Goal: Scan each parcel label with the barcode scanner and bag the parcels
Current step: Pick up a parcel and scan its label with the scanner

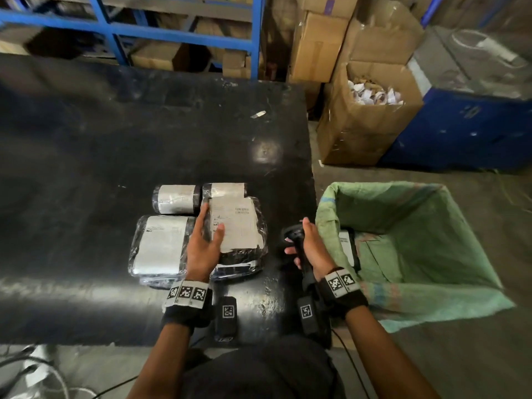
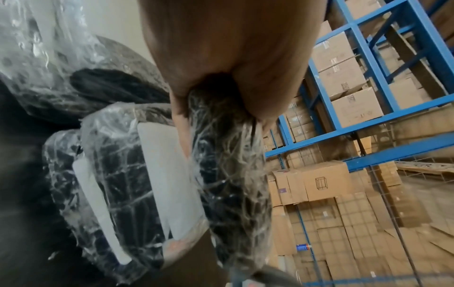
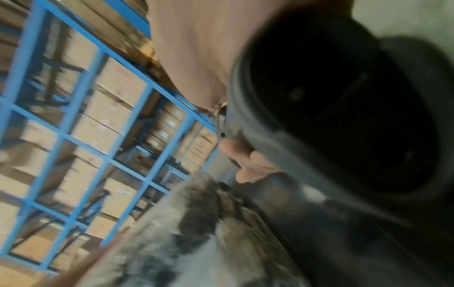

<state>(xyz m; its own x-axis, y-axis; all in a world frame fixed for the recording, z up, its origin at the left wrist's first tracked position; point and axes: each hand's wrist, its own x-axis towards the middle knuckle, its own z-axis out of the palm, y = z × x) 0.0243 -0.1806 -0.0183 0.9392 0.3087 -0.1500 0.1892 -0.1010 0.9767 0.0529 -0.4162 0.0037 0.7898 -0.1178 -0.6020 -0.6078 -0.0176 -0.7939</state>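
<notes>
Left hand [image 1: 205,246] grips top parcel [image 1: 234,226], right hand [image 1: 312,249] clenches barcode scanner [image 1: 296,240]; risk: slick crinkled wrap may glare, causing label misread.

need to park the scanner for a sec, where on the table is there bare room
Bare patches: the black table left of the parcels, the far half up to the blue shelving, and a near strip in front of the left hand. Crowded: the parcel cluster, and the right edge, where the right hand holds the scanner beside the green sack.
</notes>
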